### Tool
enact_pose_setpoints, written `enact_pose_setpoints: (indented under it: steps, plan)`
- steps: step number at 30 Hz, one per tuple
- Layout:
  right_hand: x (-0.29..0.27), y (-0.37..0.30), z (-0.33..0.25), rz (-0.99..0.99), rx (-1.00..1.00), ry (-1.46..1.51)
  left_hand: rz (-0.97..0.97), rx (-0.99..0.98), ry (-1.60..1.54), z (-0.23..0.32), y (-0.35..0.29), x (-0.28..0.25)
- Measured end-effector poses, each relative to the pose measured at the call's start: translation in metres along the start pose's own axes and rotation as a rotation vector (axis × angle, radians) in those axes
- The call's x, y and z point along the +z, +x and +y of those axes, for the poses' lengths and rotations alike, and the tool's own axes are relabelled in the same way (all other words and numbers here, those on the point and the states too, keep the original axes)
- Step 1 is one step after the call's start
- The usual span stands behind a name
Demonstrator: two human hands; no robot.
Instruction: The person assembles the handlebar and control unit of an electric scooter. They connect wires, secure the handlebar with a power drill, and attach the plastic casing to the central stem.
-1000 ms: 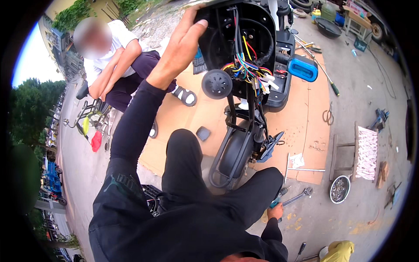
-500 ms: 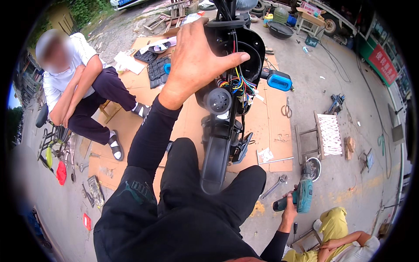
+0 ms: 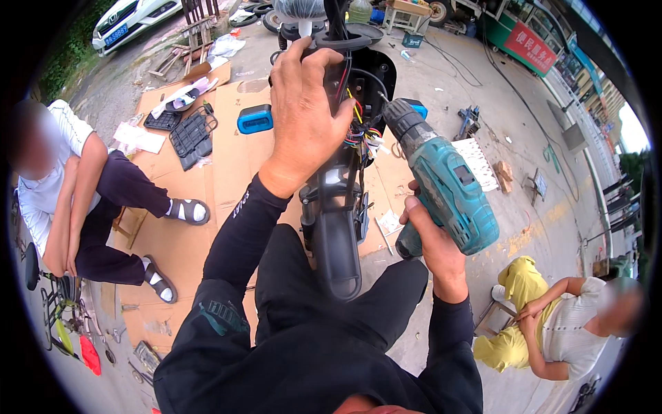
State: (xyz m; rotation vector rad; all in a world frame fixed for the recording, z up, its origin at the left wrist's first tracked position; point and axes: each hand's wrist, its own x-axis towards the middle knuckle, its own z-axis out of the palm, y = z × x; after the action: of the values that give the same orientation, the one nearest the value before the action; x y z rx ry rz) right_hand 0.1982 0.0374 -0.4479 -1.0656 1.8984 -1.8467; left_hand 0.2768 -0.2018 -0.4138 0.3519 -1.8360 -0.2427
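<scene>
Head | teal drill (image 3: 452, 190) gripped in right hand (image 3: 438, 250) | black housing (image 3: 384, 67) beside spread left hand (image 3: 303, 117)

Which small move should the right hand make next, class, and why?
Perhaps angle the cordless drill slightly away from the multicolored wires: the right hand holds it raised, its chuck appearing close beside them, and they lie exposed.

Daylit grey pavement (image 3: 552, 241) bears brown cardboard (image 3: 234, 172), with 1 white car (image 3: 134, 22) beyond.
</scene>
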Motion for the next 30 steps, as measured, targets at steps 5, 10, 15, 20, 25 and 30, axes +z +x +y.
enact_pose_setpoints:
  steps: [5, 10, 15, 20, 25, 30]
  plan:
    - [0.014, 0.014, 0.002, -0.001, -0.061, -0.122, -0.001, 0.083, 0.135, 0.002, -0.002, 0.007]
    - [0.023, 0.02, 0.007, 0.031, -0.031, -0.04, -0.045, 0.061, 0.18, 0.004, -0.006, 0.005]
    - [0.024, 0.021, 0.005, 0.027, -0.005, 0.003, -0.026, 0.069, 0.192, 0.002, -0.005, 0.006]
    - [0.022, 0.024, 0.011, 0.004, -0.021, 0.016, -0.04, 0.059, 0.231, 0.007, -0.005, 0.007]
    - [0.021, 0.025, 0.015, 0.019, -0.047, -0.012, -0.012, 0.078, 0.278, 0.007, -0.004, 0.011]
    - [0.003, 0.035, 0.014, -0.064, -0.565, -0.477, -0.055, 0.051, 0.306, 0.012, -0.003, 0.011]
